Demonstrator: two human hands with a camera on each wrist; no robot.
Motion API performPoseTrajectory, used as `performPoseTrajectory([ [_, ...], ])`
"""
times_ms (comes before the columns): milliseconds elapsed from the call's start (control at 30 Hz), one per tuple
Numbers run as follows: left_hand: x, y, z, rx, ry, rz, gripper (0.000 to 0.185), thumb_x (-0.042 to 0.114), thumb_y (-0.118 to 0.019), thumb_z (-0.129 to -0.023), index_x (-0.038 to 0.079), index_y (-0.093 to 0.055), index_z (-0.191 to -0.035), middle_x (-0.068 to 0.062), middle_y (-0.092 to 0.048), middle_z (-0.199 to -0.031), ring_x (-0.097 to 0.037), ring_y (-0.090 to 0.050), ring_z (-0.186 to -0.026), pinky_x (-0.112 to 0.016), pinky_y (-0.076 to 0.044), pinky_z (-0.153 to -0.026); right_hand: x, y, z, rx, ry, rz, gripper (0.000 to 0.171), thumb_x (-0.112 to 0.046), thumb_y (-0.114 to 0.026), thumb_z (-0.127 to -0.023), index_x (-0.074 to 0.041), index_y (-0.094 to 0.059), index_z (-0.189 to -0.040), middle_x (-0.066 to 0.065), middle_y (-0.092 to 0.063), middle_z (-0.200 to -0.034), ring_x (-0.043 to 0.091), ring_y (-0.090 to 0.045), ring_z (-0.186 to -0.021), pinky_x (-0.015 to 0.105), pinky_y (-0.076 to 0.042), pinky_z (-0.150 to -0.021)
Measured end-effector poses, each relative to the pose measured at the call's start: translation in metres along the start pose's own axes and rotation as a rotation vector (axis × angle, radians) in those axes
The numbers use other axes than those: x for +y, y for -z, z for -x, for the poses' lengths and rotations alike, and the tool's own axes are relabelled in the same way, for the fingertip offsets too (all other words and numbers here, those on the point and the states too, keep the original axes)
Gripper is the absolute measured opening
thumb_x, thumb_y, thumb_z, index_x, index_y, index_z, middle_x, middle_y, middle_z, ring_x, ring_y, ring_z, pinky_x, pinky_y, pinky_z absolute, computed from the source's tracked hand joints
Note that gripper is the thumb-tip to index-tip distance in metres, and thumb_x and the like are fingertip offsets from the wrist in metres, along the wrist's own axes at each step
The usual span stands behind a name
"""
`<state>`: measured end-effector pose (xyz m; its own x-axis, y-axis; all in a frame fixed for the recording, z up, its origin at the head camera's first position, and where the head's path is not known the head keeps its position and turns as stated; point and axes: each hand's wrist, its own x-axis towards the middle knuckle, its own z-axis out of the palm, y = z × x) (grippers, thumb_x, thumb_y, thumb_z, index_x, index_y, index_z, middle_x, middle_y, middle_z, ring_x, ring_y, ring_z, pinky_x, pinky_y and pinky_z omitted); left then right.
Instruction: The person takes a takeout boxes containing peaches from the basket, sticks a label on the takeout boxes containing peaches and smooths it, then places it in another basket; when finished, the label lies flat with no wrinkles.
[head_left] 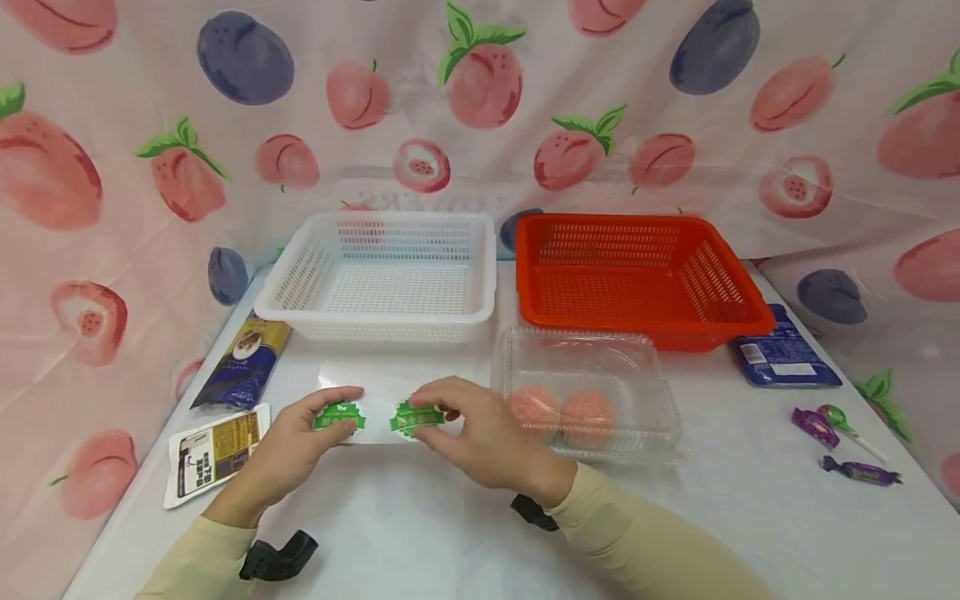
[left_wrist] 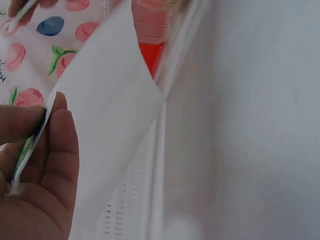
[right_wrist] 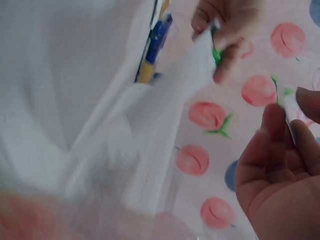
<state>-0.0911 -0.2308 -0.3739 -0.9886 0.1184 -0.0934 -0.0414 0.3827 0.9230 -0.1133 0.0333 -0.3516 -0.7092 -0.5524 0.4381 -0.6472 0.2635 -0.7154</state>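
Both hands (head_left: pixel 480 433) pinch bag (head_left: pixel 378 417) (contents unclear).

Clear glossy film bag (head_left: pixel 390 392) with green printed labels; perforated matt plastic in white basket (head_left: pixel 386 275) and red basket (head_left: pixel 637 279); transparent shiny plastic clamshell (head_left: pixel 592 367); smooth white tabletop (head_left: pixel 465 517); thin printed cloth backdrop (head_left: pixel 112 167); shiny foil candy wrappers (head_left: pixel 858 471).
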Motion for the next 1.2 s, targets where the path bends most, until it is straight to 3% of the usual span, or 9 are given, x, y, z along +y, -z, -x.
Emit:
performPoseTrajectory([
  [133, -0.004, 0.002, -0.003, 0.001, 0.030, -0.042, 0.045, 0.009, -0.064, -0.097, 0.002, -0.054, -0.141, -0.022, -0.053, -0.132, -0.022, -0.060, -0.099, -0.030, -0.056, -0.080, 0.000, 0.029, 0.007, 0.049, -0.071, 0.038, 0.021, -0.005, -0.074, -0.087, -0.006, -0.073, -0.109, -0.001, -0.069, -0.098, 0.010, -0.057, -0.078, 0.026, -0.053, -0.070],
  [300, -0.010, 0.005, -0.006, -0.018, 0.062, -0.076, 0.046, 0.011, -0.064, -0.097, 0.004, -0.054, -0.141, -0.024, -0.046, -0.143, -0.027, -0.056, -0.108, -0.028, -0.054, -0.081, 0.005, 0.072, 0.016, 0.083, -0.217, 0.145, 0.022, -0.005, -0.074, -0.087, -0.004, -0.074, -0.109, -0.003, -0.064, -0.084, 0.015, -0.055, -0.073, 0.026, -0.050, -0.062],
  [433, -0.017, 0.006, -0.010, -0.046, 0.087, -0.089, 0.048, 0.013, -0.064, -0.098, 0.006, -0.052, -0.143, -0.024, -0.040, -0.150, -0.033, -0.049, -0.122, -0.026, -0.051, -0.087, 0.012, 0.103, 0.024, 0.070, -0.348, 0.245, 0.025, -0.010, -0.075, -0.089, -0.006, -0.072, -0.113, -0.001, -0.065, -0.091, 0.018, -0.054, -0.078, 0.030, -0.051, -0.066],
  [533, -0.022, 0.005, -0.013, -0.062, 0.108, -0.094, 0.050, 0.015, -0.065, -0.098, 0.006, -0.051, -0.144, -0.024, -0.037, -0.153, -0.038, -0.043, -0.131, -0.035, -0.048, -0.097, 0.019, 0.120, 0.028, 0.057, -0.415, 0.298, 0.027, -0.013, -0.077, -0.089, -0.008, -0.071, -0.115, 0.002, -0.066, -0.099, 0.021, -0.056, -0.083, 0.033, -0.053, -0.071],
  [633, -0.025, 0.004, -0.016, -0.070, 0.128, -0.095, 0.052, 0.015, -0.065, -0.097, 0.005, -0.050, -0.145, -0.024, -0.036, -0.154, -0.041, -0.038, -0.136, -0.047, -0.042, -0.106, 0.026, 0.135, 0.031, 0.032, -0.472, 0.303, 0.029, -0.015, -0.076, -0.090, -0.007, -0.071, -0.117, 0.004, -0.066, -0.104, 0.024, -0.058, -0.088, 0.034, -0.054, -0.075],
  [800, -0.031, 0.002, -0.021, -0.080, 0.162, -0.120, 0.056, 0.016, -0.066, -0.096, 0.006, -0.047, -0.148, -0.027, -0.034, -0.154, -0.042, -0.040, -0.134, -0.054, -0.038, -0.107, 0.037, 0.151, 0.037, -0.056, -0.556, 0.281, 0.029, -0.018, -0.073, -0.092, -0.008, -0.071, -0.119, 0.004, -0.067, -0.104, 0.024, -0.060, -0.092, 0.033, -0.055, -0.075],
  [933, -0.034, 0.000, -0.022, -0.088, 0.185, -0.140, 0.057, 0.017, -0.065, -0.096, 0.007, -0.045, -0.149, -0.027, -0.033, -0.154, -0.043, -0.038, -0.135, -0.059, -0.034, -0.109, 0.047, 0.155, 0.042, -0.096, -0.572, 0.297, 0.027, -0.016, -0.072, -0.091, -0.007, -0.073, -0.117, 0.005, -0.067, -0.104, 0.024, -0.059, -0.091, 0.033, -0.053, -0.073],
  [1200, -0.036, 0.001, -0.026, -0.110, 0.201, -0.188, 0.057, 0.020, -0.065, -0.096, 0.009, -0.046, -0.149, -0.028, -0.035, -0.153, -0.046, -0.036, -0.137, -0.062, -0.029, -0.110, 0.064, 0.151, 0.045, -0.060, -0.492, 0.341, 0.027, -0.009, -0.072, -0.091, -0.005, -0.073, -0.117, 0.010, -0.069, -0.108, 0.024, -0.060, -0.088, 0.041, -0.053, -0.079],
])
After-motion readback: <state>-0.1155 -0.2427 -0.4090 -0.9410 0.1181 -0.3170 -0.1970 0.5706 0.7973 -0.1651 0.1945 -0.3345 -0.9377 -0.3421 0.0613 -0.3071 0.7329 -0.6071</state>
